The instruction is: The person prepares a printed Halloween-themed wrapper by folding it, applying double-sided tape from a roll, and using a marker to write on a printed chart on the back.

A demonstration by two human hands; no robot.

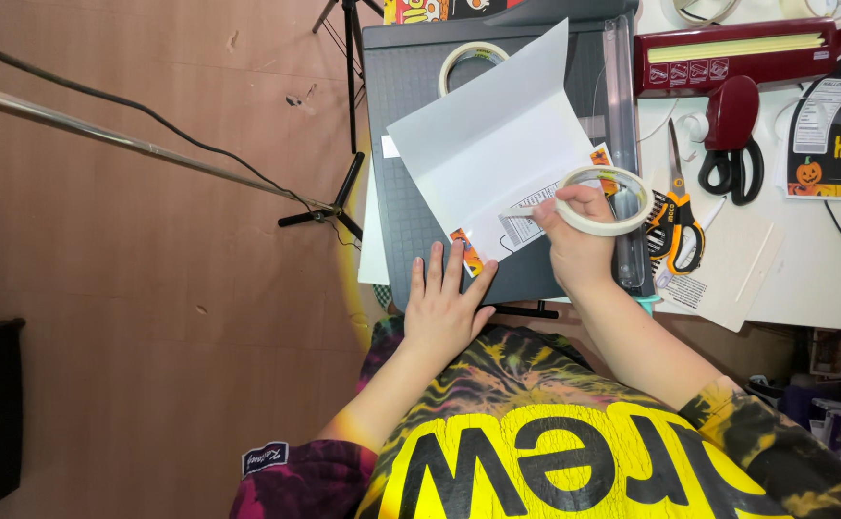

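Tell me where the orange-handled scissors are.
In the head view, the orange-handled scissors lie on the white table, just right of the right hand holding the tape roll.

White folded card (492,144), cream tape roll (605,200)

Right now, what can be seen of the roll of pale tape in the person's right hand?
The pale cream tape roll is a wide open ring, paper-like and matte, about the look of masking tape. The right hand grips its near rim, fingers curled over the band, holding it tilted above the grey cutting mat at the folded white sheet's right edge. A short strip seems pulled leftward onto the printed paper beneath.
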